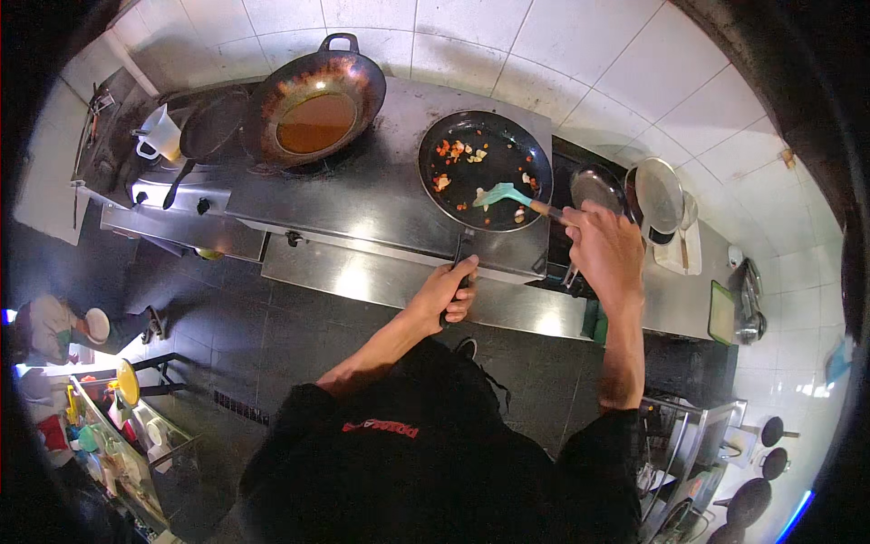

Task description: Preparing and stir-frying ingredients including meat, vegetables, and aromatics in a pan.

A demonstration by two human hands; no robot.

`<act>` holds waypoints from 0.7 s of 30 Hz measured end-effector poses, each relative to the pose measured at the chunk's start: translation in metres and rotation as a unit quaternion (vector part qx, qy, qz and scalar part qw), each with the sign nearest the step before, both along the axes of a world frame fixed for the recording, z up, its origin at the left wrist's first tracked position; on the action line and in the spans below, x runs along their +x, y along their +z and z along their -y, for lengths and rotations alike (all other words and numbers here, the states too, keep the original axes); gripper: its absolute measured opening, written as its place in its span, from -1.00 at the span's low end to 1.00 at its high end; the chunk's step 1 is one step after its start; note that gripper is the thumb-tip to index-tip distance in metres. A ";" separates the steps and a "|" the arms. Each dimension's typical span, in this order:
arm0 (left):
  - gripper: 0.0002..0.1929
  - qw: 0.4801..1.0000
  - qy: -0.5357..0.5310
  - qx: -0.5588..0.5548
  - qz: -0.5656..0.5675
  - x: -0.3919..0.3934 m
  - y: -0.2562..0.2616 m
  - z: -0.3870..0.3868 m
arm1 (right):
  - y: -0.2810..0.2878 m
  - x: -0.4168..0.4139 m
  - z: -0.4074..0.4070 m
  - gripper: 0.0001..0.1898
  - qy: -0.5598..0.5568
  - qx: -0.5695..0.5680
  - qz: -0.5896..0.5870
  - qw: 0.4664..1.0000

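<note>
My left hand point(451, 296) is closed around the black handle point(465, 246) of a dark frying pan point(445, 198), which sits at the right part of the steel stove top. Small orange and pale chopped pieces point(462, 151) lie scattered in the pan. Between the fingers of my right hand point(601, 238) is the wooden handle of a turquoise spatula point(503, 193), its head low in the pan. Left of the pan, a large wok point(370, 81) holds brown liquid point(316, 126).
A white jug point(162, 130) and a dark skillet point(214, 122) stand at the stove's left. Right of the frying pan are a smaller pan point(597, 187) and a sieve point(658, 194). A person point(54, 326) holds a round pale item at far left. Tiled wall point(462, 27) runs behind.
</note>
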State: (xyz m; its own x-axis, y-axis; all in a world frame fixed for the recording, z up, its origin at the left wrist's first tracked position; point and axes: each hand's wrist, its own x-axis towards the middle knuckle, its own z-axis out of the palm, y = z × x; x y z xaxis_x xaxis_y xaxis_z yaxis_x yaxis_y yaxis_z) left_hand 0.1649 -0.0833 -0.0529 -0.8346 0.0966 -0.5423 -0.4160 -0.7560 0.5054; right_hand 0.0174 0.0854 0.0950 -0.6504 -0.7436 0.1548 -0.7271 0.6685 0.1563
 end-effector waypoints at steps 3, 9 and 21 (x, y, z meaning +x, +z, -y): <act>-0.68 1.000 -0.006 -0.009 0.000 -0.001 0.000 0.001 | -0.007 -0.013 0.001 -0.87 0.068 -0.021 -0.042 0.997; -0.69 1.000 0.000 -0.020 -0.006 0.000 0.000 -0.002 | 0.007 -0.032 0.028 -0.92 0.080 0.044 -0.043 0.995; -0.68 1.000 0.005 -0.006 0.005 -0.001 0.000 -0.001 | 0.027 -0.055 0.024 -0.85 0.095 -0.034 -0.030 0.994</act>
State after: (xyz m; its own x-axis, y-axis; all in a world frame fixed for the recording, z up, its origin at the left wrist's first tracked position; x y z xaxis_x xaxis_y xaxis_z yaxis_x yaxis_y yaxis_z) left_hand 0.1640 -0.0823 -0.0528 -0.8306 0.0808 -0.5510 -0.4123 -0.7543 0.5108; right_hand -0.0372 0.0615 0.1222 -0.4878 -0.8384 0.2431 -0.8317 0.5310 0.1623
